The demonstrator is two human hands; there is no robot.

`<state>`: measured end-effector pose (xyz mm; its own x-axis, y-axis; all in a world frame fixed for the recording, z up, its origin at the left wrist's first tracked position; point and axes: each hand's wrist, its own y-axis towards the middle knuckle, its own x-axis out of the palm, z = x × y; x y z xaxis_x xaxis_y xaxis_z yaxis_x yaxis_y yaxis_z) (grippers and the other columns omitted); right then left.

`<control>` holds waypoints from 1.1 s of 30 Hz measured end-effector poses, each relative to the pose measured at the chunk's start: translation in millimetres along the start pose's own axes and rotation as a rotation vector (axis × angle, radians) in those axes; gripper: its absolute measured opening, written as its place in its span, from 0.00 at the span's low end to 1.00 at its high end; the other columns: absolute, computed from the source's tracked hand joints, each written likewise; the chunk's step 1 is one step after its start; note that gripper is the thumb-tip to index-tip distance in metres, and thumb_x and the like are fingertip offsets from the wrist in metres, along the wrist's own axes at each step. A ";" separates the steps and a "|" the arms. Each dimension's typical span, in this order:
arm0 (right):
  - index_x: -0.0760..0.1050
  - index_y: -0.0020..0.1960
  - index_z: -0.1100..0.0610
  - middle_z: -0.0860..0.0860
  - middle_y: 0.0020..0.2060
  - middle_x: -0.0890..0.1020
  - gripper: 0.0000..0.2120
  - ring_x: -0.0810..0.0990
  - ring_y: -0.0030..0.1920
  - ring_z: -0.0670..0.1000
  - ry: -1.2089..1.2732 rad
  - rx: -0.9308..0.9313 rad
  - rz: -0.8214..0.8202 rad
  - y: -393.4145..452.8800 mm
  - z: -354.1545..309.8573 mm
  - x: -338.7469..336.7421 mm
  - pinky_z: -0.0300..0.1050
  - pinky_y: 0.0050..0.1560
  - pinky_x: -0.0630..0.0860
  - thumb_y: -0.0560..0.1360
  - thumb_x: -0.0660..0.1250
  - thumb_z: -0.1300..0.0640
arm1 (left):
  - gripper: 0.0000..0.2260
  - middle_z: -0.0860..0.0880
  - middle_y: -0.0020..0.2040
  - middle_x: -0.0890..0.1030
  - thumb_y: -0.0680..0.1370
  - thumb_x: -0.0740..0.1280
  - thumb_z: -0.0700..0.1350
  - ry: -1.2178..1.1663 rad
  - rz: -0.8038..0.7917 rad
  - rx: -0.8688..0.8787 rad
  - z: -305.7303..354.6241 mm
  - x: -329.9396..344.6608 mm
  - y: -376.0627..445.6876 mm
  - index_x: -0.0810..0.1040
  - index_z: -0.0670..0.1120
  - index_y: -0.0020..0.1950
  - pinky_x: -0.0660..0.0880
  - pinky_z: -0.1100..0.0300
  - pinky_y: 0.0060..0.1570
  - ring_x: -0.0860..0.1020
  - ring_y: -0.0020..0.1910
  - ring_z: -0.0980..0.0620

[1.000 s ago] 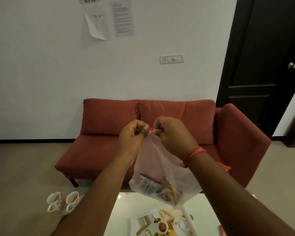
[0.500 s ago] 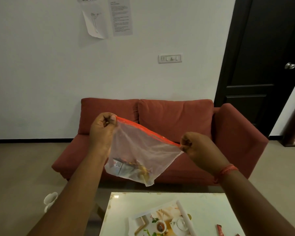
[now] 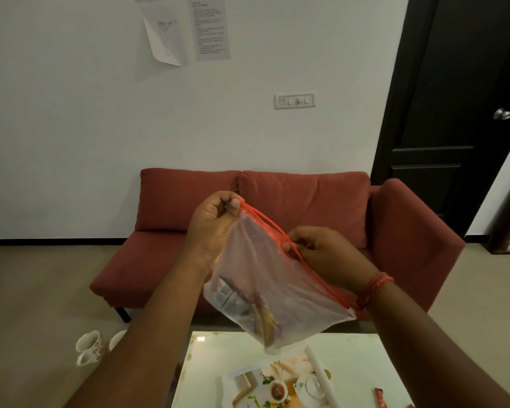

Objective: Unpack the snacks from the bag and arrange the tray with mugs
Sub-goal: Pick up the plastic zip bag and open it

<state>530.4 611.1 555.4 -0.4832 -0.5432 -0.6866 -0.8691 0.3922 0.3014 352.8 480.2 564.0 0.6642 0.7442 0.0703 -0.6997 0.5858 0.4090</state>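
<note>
A clear plastic zip bag [image 3: 280,287] with a red seal strip hangs in the air above the table. My left hand [image 3: 214,228] pinches the bag's upper left corner. My right hand [image 3: 327,254] pinches one lip of the red seal near its middle, and the mouth gapes slightly. Several snack packets [image 3: 245,304] lie bunched in the bag's lower corner. Below, a printed tray [image 3: 280,381] with a tea picture lies on the white table [image 3: 362,363]. Two floral mugs [image 3: 90,347] stand at the lower left, the second mostly behind my left forearm.
A red sofa [image 3: 306,207] stands against the white wall behind the table. A dark door [image 3: 460,113] is at the right. A red snack packet [image 3: 382,397] lies on the table right of the tray.
My hands first pulled apart along the seal, stretching the bag wide. Now my right hand has come back to the seal's middle and the mouth has parted.
</note>
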 end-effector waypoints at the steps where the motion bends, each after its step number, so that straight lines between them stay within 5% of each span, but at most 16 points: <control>1: 0.80 0.43 0.50 0.44 0.37 0.83 0.06 0.80 0.39 0.44 -0.006 -0.009 0.010 -0.6 -1.4 1.3 0.39 0.43 0.75 0.78 0.67 0.52 | 0.02 0.57 0.40 0.81 0.78 0.67 0.44 -0.010 -0.006 -0.002 -0.5 1.8 -0.5 0.80 0.48 0.46 0.76 0.62 0.48 0.77 0.42 0.59; 5: 0.81 0.42 0.55 0.48 0.35 0.82 0.08 0.79 0.38 0.47 -0.024 0.015 0.038 -0.7 -2.5 7.6 0.42 0.43 0.75 0.78 0.67 0.56 | 0.03 0.53 0.42 0.81 0.78 0.67 0.43 0.010 -0.006 -0.028 -2.5 6.6 -3.4 0.80 0.48 0.47 0.75 0.57 0.52 0.77 0.45 0.55; 8: 0.79 0.40 0.50 0.44 0.32 0.80 0.09 0.77 0.35 0.42 0.023 0.041 0.093 1.3 2.2 14.1 0.42 0.42 0.74 0.78 0.66 0.58 | 0.04 0.52 0.49 0.82 0.79 0.67 0.46 0.117 0.058 -0.064 -8.4 10.0 -6.0 0.81 0.49 0.52 0.76 0.55 0.57 0.78 0.49 0.55; 13: 0.78 0.36 0.46 0.40 0.29 0.80 0.14 0.75 0.31 0.39 0.170 0.130 0.155 0.2 11.3 26.8 0.43 0.39 0.75 0.78 0.66 0.59 | 0.10 0.48 0.58 0.77 0.77 0.69 0.52 0.245 0.320 -0.166 -25.5 29.6 -38.8 0.74 0.52 0.55 0.72 0.69 0.47 0.77 0.50 0.59; 17: 0.82 0.40 0.52 0.47 0.31 0.83 0.12 0.78 0.32 0.44 0.290 0.149 0.132 -3.9 7.6 35.9 0.43 0.38 0.77 0.79 0.64 0.62 | 0.16 0.46 0.51 0.82 0.76 0.67 0.59 0.203 0.056 -0.417 -31.3 53.7 -65.6 0.75 0.47 0.54 0.80 0.55 0.46 0.81 0.48 0.51; 20: 0.84 0.46 0.54 0.50 0.38 0.86 0.12 0.84 0.39 0.49 0.334 0.168 0.115 -5.6 7.3 43.0 0.42 0.43 0.82 0.79 0.62 0.62 | 0.18 0.45 0.50 0.82 0.78 0.63 0.60 0.276 -0.058 -0.415 -31.7 58.7 -68.1 0.76 0.46 0.54 0.80 0.51 0.49 0.81 0.48 0.50; 27: 0.81 0.44 0.57 0.51 0.36 0.84 0.12 0.83 0.39 0.49 0.348 0.273 0.202 -10.9 18.5 48.5 0.42 0.43 0.80 0.81 0.60 0.62 | 0.10 0.48 0.43 0.82 0.81 0.64 0.50 0.251 0.053 -0.410 -43.2 55.9 -69.7 0.77 0.44 0.50 0.75 0.62 0.35 0.79 0.39 0.54; 33: 0.81 0.46 0.59 0.49 0.38 0.83 0.11 0.80 0.38 0.44 0.352 0.314 0.183 -15.3 23.0 54.8 0.34 0.40 0.75 0.81 0.60 0.61 | 0.15 0.47 0.45 0.84 0.80 0.61 0.59 0.181 0.072 -0.463 -48.8 60.3 -74.0 0.79 0.49 0.49 0.82 0.50 0.48 0.83 0.46 0.48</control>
<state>519.7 592.4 497.9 -0.6782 -0.6405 -0.3604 -0.7190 0.6797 0.1452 431.8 497.4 493.6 0.5824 0.8076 -0.0926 -0.8126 0.5814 -0.0401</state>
